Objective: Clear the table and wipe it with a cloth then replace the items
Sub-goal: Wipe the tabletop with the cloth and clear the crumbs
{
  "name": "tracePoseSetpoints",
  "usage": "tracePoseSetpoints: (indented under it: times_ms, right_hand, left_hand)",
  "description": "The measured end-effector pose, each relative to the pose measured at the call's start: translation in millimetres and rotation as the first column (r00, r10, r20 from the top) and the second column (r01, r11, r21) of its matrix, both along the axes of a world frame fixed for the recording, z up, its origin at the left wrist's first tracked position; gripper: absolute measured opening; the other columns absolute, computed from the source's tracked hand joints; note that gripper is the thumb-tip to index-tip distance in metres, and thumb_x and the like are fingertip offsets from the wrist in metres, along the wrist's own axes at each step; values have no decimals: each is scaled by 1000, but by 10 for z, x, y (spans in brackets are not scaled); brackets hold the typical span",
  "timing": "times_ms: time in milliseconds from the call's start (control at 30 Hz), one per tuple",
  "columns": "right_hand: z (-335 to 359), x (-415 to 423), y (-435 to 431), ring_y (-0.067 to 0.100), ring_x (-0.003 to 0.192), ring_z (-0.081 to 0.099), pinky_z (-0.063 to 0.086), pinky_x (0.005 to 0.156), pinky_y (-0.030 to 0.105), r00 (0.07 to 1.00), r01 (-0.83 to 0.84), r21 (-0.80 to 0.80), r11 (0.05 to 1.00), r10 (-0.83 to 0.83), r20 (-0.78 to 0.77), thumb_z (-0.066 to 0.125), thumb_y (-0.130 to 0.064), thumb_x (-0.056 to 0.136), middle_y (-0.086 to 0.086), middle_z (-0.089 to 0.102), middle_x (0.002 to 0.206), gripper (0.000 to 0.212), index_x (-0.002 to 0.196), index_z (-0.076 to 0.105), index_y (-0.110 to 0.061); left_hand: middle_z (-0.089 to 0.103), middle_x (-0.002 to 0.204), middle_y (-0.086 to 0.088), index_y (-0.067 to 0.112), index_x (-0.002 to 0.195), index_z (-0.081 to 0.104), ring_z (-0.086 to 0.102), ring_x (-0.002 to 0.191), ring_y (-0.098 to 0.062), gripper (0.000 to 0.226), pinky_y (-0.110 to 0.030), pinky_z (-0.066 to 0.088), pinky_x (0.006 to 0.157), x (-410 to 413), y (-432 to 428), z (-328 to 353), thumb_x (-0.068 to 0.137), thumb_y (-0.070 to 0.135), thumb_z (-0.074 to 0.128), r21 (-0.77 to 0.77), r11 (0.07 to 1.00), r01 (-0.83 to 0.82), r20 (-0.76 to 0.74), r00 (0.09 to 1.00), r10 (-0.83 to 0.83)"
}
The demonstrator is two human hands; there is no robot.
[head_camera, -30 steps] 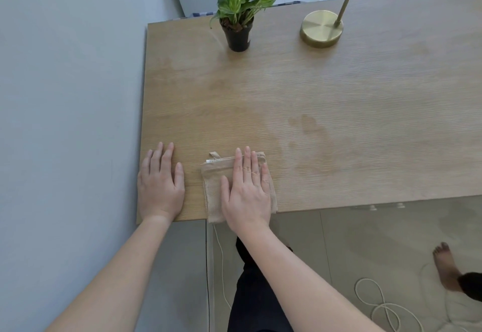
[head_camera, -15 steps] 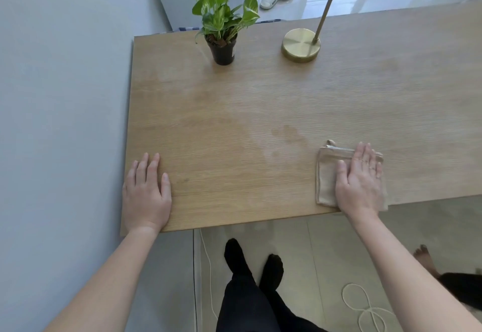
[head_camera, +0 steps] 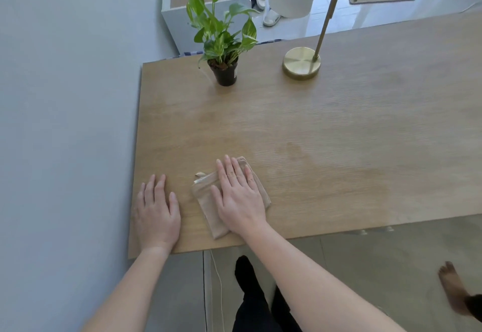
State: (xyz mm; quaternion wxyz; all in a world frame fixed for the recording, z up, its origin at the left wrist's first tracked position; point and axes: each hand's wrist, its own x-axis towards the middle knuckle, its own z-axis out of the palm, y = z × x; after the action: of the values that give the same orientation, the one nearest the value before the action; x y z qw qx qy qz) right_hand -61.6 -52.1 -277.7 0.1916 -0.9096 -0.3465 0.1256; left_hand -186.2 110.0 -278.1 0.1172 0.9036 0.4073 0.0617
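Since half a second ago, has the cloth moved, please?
Yes: the cloth slid left, from right of the lamp base to in front of the plant pot.

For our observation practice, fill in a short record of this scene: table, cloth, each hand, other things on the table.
Table: wooden, with a darker patch near the middle
Cloth: beige, folded, near the front edge
Right hand: flat on the cloth, fingers straight
Left hand: flat on bare wood, left of the cloth
Other things: potted plant and lamp at the far edge
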Motion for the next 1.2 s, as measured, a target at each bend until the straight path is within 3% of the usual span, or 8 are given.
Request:
tracePoseSetpoints:
  times_ms: [100, 367, 500, 600, 733, 933, 1033, 1200]
  right_hand:
    - [68, 396, -178, 12, 164, -5, -1, 133, 39, 1000, -24, 3, 1000, 24, -3, 18, -53, 113, -1, 1, 177, 68, 171, 7, -20]
    - [159, 1868, -1818, 12, 164, 3, -1, 133, 35, 898, 436, -119, 892, -440, -5, 16, -55, 101, 2, 7, 178, 78, 170, 12, -18]
    - [181, 1943, -1785, 19, 164, 1, -3, 133, 38, 855, 512, -163, 843, -518, 8, 15, -52, 99, 7, 5, 178, 82, 170, 8, -11]
    - [168, 1742, -1236, 21, 165, 2, -3, 132, 38, 901, 431, -154, 889, -434, 19, 15, -51, 101, 9, 6, 178, 80, 170, 7, -12]
    - [141, 1142, -247, 18, 164, -2, -9, 132, 36, 996, 93, -68, 993, -93, -7, 17, -48, 108, 5, 4, 177, 71, 170, 6, -15]
    - [47, 767, 177, 10, 163, 10, -4, 132, 32, 982, -191, 25, 981, 191, 6, 28, -40, 114, -2, 21, 175, 58, 169, 26, -20]
    - [76, 1138, 39, 7, 163, 8, -3, 132, 34, 986, -160, -11, 987, 160, 44, 25, -47, 114, -5, 17, 176, 60, 169, 22, -25]
    - [173, 2096, -579, 4, 161, -6, 0, 133, 39, 992, 115, -109, 987, -108, 68, 10, -60, 109, -13, -1, 176, 66, 170, 2, -35]
  left_hand:
    - [40, 169, -10, 11, 158, 46, 29, 158, -35, 53, -53, 27, 129, 250, -148, 57, 110, 33, 50, -31, 999, -34, 20, 999, 34]
    - [23, 177, -2, 20, 169, 25, 15, 164, -27, 63, -52, 21, 132, 704, -300, 60, 113, 48, 30, -52, 998, 34, -35, 999, -36]
    - [23, 177, -1, 22, 169, 25, 16, 164, -27, 61, -53, 23, 131, 735, -319, 59, 113, 47, 30, -37, 999, 14, -33, 999, -15]
    - [23, 177, 0, 24, 169, 26, 16, 164, -27, 61, -53, 23, 131, 734, -299, 43, 113, 48, 30, -36, 999, 9, -32, 999, -10]
    - [24, 177, 2, 24, 168, 27, 16, 164, -25, 59, -53, 23, 131, 726, -317, 15, 114, 46, 30, -32, 999, 6, -37, 999, -7]
    - [37, 172, -2, 19, 164, 40, 26, 161, -28, 56, -53, 30, 128, 735, -253, -48, 108, 20, 47, -18, 1000, -15, 37, 999, 16]
    - [31, 174, -1, 19, 166, 36, 19, 164, -24, 54, -49, 21, 132, 725, -294, -30, 114, 33, 37, -60, 998, -29, 24, 999, 30]
    - [27, 176, 0, 21, 168, 31, 15, 165, -22, 57, -48, 17, 133, 742, -339, 20, 114, 40, 31, -65, 997, -35, 3, 999, 36]
